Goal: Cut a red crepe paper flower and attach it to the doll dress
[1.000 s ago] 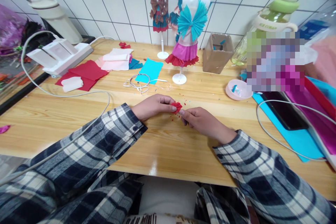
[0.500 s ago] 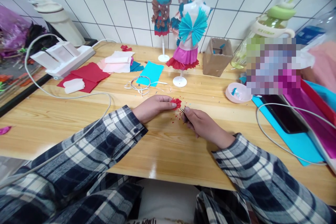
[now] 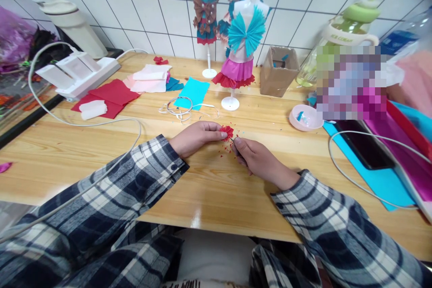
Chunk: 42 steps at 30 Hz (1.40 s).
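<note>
My left hand (image 3: 199, 137) pinches a small pleated red paper rosette (image 3: 227, 132) between thumb and fingers, low over the table. In my right hand (image 3: 253, 155) is a pair of small dark scissors (image 3: 232, 140), mostly hidden by the fingers; its narrow tip meets the rosette's lower right edge. Tiny red paper scraps (image 3: 225, 149) lie scattered under and around the rosette. Beyond the hands stands a white mini dress form (image 3: 230, 103) wearing a turquoise pleated bow (image 3: 248, 31) and a pink skirt with a red ruffle (image 3: 236, 74).
Behind are another dressed form (image 3: 205, 18), a cardboard box (image 3: 278, 72) and coiled cord (image 3: 180, 105). Red paper (image 3: 114, 94) and a power strip (image 3: 79, 74) sit left. A pink bowl (image 3: 305, 118), phone (image 3: 366, 146) and white cable (image 3: 340, 180) lie right.
My right hand has shifted slightly left, bringing the scissors' tip closer against the rosette. My left hand keeps its pinch, and the whole view has moved a little.
</note>
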Each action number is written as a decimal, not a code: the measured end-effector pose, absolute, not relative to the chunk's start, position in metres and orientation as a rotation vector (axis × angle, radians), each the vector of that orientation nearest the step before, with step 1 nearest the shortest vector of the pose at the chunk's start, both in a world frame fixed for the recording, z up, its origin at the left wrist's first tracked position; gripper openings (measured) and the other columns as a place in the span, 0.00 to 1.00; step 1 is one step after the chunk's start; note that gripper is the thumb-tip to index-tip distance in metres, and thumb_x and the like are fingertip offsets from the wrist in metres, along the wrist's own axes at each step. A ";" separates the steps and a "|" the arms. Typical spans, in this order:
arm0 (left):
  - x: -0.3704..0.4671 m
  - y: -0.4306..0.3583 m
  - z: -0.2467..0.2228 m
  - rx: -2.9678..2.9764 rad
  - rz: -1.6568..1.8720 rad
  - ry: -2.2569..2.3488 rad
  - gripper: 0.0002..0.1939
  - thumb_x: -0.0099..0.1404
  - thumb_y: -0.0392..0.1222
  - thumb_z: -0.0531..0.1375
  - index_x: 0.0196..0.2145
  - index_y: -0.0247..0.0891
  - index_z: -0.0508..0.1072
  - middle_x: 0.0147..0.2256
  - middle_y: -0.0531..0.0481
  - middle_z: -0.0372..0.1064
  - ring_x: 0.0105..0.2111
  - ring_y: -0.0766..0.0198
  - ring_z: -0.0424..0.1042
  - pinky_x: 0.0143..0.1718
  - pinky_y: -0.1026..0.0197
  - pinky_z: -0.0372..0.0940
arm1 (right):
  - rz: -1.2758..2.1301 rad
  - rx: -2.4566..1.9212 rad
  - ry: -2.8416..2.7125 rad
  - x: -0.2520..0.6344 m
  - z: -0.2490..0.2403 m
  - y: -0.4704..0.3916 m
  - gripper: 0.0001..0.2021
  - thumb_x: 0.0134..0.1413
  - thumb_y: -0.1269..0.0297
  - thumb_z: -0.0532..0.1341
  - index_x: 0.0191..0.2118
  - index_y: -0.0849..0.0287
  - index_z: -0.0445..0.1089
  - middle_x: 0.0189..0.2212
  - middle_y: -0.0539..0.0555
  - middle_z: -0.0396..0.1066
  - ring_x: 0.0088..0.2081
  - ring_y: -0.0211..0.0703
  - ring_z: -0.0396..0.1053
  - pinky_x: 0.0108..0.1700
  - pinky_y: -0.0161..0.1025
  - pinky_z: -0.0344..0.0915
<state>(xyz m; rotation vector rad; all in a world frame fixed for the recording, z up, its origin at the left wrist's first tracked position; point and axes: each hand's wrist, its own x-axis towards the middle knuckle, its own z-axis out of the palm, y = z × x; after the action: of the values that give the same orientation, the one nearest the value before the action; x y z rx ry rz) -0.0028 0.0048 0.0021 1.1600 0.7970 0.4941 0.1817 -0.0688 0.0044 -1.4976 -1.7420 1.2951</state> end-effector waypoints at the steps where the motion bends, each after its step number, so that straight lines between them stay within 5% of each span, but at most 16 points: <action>1: -0.003 0.005 0.002 1.157 0.492 0.796 0.10 0.56 0.42 0.65 0.34 0.32 0.76 0.35 0.46 0.75 0.35 0.63 0.71 0.43 0.57 0.62 | 1.292 -1.495 -1.744 0.182 0.004 -0.069 0.23 0.64 0.47 0.41 0.25 0.57 0.55 0.18 0.46 0.56 0.20 0.34 0.55 0.23 0.34 0.54; 11: -0.003 0.006 -0.001 1.119 0.519 0.776 0.08 0.55 0.40 0.66 0.32 0.33 0.76 0.32 0.48 0.74 0.34 0.65 0.70 0.42 0.60 0.61 | 1.294 -1.539 -1.807 0.182 0.011 -0.068 0.22 0.64 0.51 0.43 0.23 0.57 0.54 0.17 0.46 0.55 0.19 0.33 0.54 0.24 0.34 0.52; 18: -0.005 0.005 0.004 1.151 0.467 0.755 0.09 0.56 0.41 0.65 0.33 0.32 0.76 0.34 0.46 0.74 0.35 0.62 0.71 0.42 0.58 0.62 | 1.323 -1.587 -1.731 0.187 0.011 -0.067 0.25 0.62 0.46 0.43 0.26 0.59 0.62 0.18 0.47 0.56 0.22 0.35 0.55 0.27 0.35 0.53; 42: -0.005 0.005 0.009 1.382 0.382 0.789 0.11 0.54 0.43 0.65 0.32 0.32 0.76 0.33 0.47 0.73 0.35 0.61 0.69 0.44 0.56 0.61 | 1.318 -1.484 -1.894 0.188 0.007 -0.065 0.23 0.62 0.48 0.45 0.22 0.58 0.57 0.19 0.46 0.54 0.23 0.35 0.53 0.27 0.34 0.50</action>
<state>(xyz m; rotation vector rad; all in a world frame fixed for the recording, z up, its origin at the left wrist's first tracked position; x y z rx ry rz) -0.0052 0.0053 0.0095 1.3816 0.7885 0.3816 0.1879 -0.0645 0.0073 -1.4843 -1.8938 1.3176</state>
